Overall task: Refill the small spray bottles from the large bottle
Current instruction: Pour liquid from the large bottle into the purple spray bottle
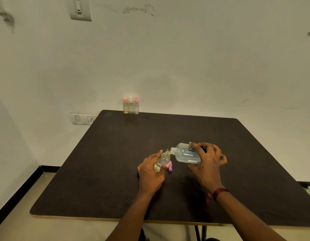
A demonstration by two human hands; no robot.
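My left hand (pixel 150 173) grips a small clear spray bottle (pixel 162 160) with its top off, tilted so that its open neck points up and to the right. My right hand (pixel 207 162) holds the large clear bottle (pixel 185 153) tipped on its side, and its open mouth touches the small bottle's neck. A purple spray cap (pixel 170 166) lies on the dark table (pixel 116 162) just right of my left hand. Three more small spray bottles (pixel 131 106) stand upright in a row at the table's far edge, two with pink caps and one with a clear cap.
The table stands against a white wall. A socket and switch plate (pixel 84 119) sits on the wall beside the table's far left corner. Bare floor shows to the left and below the table's front edge.
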